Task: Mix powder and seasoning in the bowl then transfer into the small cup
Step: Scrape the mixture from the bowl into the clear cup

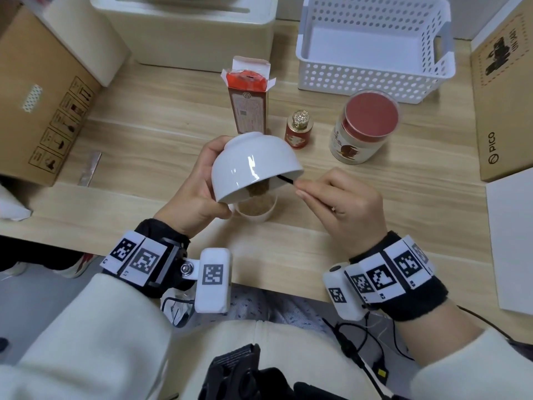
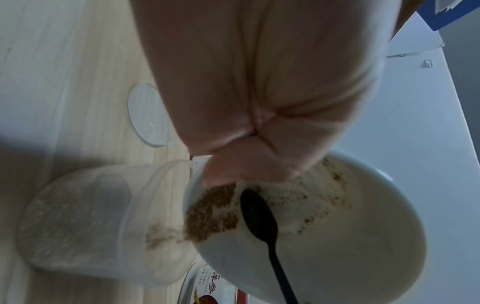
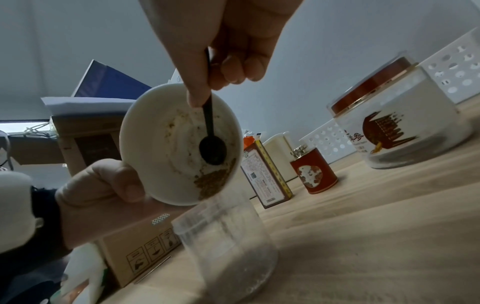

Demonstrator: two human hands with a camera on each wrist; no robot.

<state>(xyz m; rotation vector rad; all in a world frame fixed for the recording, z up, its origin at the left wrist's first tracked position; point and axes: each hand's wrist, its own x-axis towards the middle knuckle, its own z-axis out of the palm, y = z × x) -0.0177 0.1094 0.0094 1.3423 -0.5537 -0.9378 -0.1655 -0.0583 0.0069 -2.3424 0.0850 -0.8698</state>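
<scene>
My left hand [image 1: 199, 183] grips the white bowl [image 1: 253, 163], tipped steeply with its mouth down over the small clear cup [image 1: 256, 210]. Brown mixed powder [image 2: 210, 214] is heaped at the bowl's lower rim and spills into the cup [image 2: 103, 222]. My right hand [image 1: 340, 203] pinches the handle of a thin black spoon [image 1: 285, 179]. The spoon's head [image 3: 212, 151] lies inside the bowl [image 3: 166, 148], just above the powder [image 3: 213, 183]. The cup [image 3: 228, 246] stands on the wooden table, partly filled with powder.
Behind the bowl stand an opened red carton [image 1: 249, 96], a small red bottle with a gold cap [image 1: 299, 131] and a red-lidded jar [image 1: 363, 128]. A white perforated basket [image 1: 375, 44] is at back right. Cardboard boxes [image 1: 40, 105] flank the table; a clear lid [image 2: 148, 115] lies flat.
</scene>
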